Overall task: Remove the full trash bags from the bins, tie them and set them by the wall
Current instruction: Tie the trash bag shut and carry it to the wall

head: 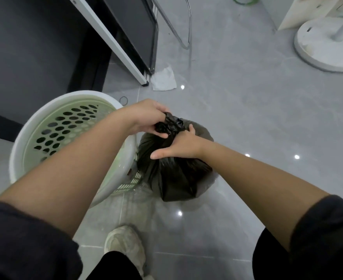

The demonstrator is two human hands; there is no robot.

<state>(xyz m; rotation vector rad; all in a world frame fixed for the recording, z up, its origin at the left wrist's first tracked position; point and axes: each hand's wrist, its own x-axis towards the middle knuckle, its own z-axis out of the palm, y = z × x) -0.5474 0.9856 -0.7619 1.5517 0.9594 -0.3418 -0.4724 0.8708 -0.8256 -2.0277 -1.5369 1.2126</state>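
A person stands over a white bin [17, 154] on a grey tiled floor [267, 118]. The green perforated inside of the bin shows no liner and no rubbish. A dark desk [35, 47] fills the upper left behind it.

Just right of the bin, the left grip [146, 116] pinches the bunched top of a black trash bag [176, 178]. The right grip [180, 146] is curled round the gathered neck directly below. The bulging bag hangs between the bin's wall and open floor, and whether its base rests on the tiles cannot be told.

A crumpled tissue [163, 79] lies by the desk's foot, and a round white fan base [324, 47] stands well apart at upper right.

This bag is out of its bin, so removal appears done for this one. The tying looks to be under way: the neck is gathered and twisted, but no finished knot shows. Still to come, by the look of it, are closing the knot and carrying the bag to a wall, and no bags are seen set down there. Other bins, if any, are out of view.
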